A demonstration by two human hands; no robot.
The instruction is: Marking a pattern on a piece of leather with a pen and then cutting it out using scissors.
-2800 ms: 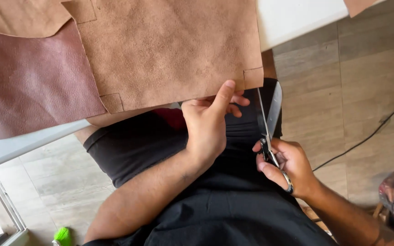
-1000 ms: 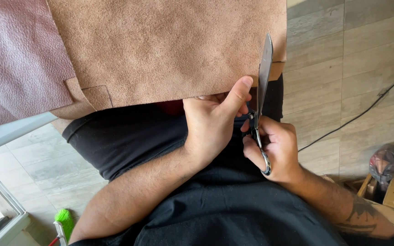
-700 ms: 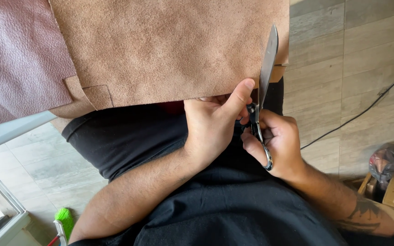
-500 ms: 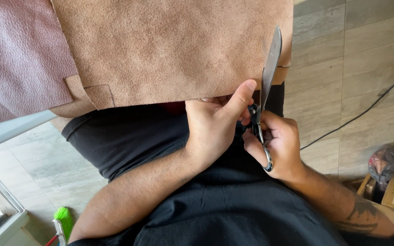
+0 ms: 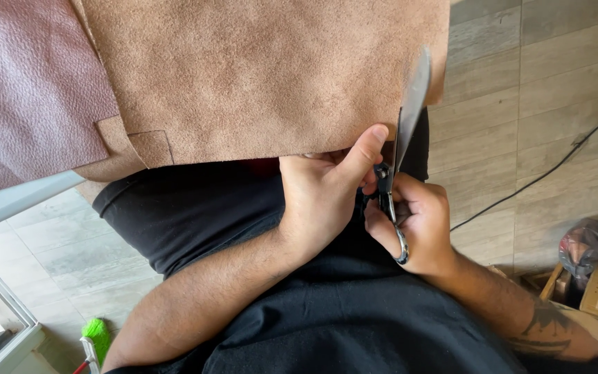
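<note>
The tan leather [image 5: 264, 76] hangs over the table edge [image 5: 22, 201], beside a maroon hide [image 5: 29, 90]. The left hand [image 5: 323, 201] pinches its lower edge, thumb on top. The right hand [image 5: 417, 225], fingers curled through the handles, works scissors [image 5: 403, 131] up the sheet's right side.

Grey wood-plank floor [image 5: 555, 83] in daylight, crossed by a black cable [image 5: 541, 176].

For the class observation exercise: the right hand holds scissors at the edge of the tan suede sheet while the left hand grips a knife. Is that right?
Not quite. In the head view the left hand holds no knife; it grips the tan suede sheet at its edge. The right hand does hold the scissors there.
</note>
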